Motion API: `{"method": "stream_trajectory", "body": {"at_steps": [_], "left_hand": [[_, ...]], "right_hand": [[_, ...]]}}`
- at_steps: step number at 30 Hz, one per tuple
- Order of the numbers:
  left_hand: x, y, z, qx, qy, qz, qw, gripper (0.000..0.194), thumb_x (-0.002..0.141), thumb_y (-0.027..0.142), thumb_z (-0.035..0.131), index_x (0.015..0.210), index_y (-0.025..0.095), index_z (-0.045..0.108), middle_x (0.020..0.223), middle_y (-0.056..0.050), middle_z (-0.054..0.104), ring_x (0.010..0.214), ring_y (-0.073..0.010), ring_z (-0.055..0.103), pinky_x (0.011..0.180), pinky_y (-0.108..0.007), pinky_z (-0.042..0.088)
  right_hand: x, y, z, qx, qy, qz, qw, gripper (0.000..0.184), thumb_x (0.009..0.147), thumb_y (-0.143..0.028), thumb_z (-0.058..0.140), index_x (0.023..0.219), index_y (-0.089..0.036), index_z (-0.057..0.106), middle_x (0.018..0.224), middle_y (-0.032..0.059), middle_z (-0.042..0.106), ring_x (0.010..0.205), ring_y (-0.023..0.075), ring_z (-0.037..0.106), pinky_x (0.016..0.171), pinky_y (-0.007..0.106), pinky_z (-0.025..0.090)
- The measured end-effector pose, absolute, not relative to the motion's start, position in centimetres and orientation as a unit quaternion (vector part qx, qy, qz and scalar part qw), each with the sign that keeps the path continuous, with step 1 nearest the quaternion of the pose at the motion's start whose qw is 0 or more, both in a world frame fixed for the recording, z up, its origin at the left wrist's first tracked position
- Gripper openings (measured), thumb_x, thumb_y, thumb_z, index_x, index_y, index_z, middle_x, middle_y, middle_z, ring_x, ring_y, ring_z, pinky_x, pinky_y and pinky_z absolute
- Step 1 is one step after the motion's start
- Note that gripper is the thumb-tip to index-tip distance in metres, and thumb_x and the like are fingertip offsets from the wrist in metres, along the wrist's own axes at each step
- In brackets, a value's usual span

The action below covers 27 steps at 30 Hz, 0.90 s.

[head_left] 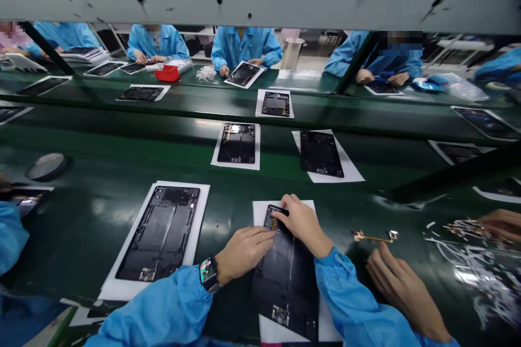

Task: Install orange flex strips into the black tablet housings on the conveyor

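Observation:
A dark open tablet housing (285,276) lies on white paper in front of me, its internal parts facing up. Near its top end an orange flex cable (274,223) runs between my fingertips. My left hand (244,252), with a watch (208,272) on the wrist, pinches at the cable's lower end from the left. From the upper right my right hand (304,223) bends over the tablet's top edge, thumb and fingers closed at the cable's upper part. My fingers partly hide the small parts there.
Another tablet housing (160,233) lies on paper to the left. Further tablets (236,143) rest on the green line beyond. At right are a loose flex cable (375,236), a co-worker's hand (407,287) and a pile of white strips (480,276). A dark post (456,171) slants in.

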State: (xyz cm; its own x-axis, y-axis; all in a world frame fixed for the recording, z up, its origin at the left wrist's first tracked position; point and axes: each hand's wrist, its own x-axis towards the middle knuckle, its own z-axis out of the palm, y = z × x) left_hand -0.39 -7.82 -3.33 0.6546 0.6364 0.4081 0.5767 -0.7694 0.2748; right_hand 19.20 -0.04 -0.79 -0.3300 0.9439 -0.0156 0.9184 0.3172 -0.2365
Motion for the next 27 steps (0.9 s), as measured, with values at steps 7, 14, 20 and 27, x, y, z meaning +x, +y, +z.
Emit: {"method": "stream_trajectory", "body": {"at_steps": [7, 14, 20, 27], "left_hand": [[-0.7, -7.5, -3.2, 0.926, 0.324, 0.186, 0.062, 0.021, 0.100, 0.020, 0.046, 0.109, 0.016, 0.064, 0.118, -0.005, 0.068, 0.109, -0.0189, 0.060, 0.085, -0.032, 0.052], [-0.6, -7.6, -2.5, 0.934, 0.319, 0.160, 0.036, 0.022, 0.100, 0.017, 0.044, 0.107, 0.014, 0.065, 0.117, -0.009, 0.068, 0.110, -0.0201, 0.059, 0.083, -0.033, 0.052], [-0.5, -7.6, -2.2, 0.934, 0.319, 0.151, 0.046, 0.020, 0.098, 0.016, 0.047, 0.109, 0.014, 0.064, 0.118, -0.009, 0.067, 0.111, -0.0213, 0.059, 0.084, -0.034, 0.052], [-0.4, -7.7, -2.3, 0.935, 0.320, 0.146, 0.042, 0.020, 0.099, 0.016, 0.047, 0.110, 0.013, 0.064, 0.122, -0.007, 0.067, 0.112, -0.0216, 0.058, 0.085, -0.034, 0.051]], "right_hand": [[19.9, 0.6, -1.5, -0.572, -0.796, 0.169, 0.109, 0.024, 0.083, -0.037, 0.073, 0.087, -0.022, 0.053, 0.088, -0.0017, 0.057, 0.075, 0.0157, 0.057, 0.060, 0.028, 0.032], [20.0, 0.3, -1.6, -0.575, -0.796, 0.156, 0.107, 0.024, 0.085, -0.040, 0.071, 0.090, -0.022, 0.055, 0.091, -0.0002, 0.058, 0.077, 0.0165, 0.058, 0.060, 0.029, 0.031], [20.1, 0.4, -1.6, -0.579, -0.792, 0.164, 0.102, 0.024, 0.085, -0.040, 0.070, 0.090, -0.022, 0.055, 0.092, -0.0002, 0.058, 0.076, 0.0160, 0.058, 0.059, 0.029, 0.031], [20.0, 0.4, -1.4, -0.581, -0.789, 0.172, 0.103, 0.025, 0.084, -0.039, 0.073, 0.087, -0.021, 0.055, 0.089, -0.0010, 0.057, 0.072, 0.0149, 0.056, 0.057, 0.028, 0.030]]}}
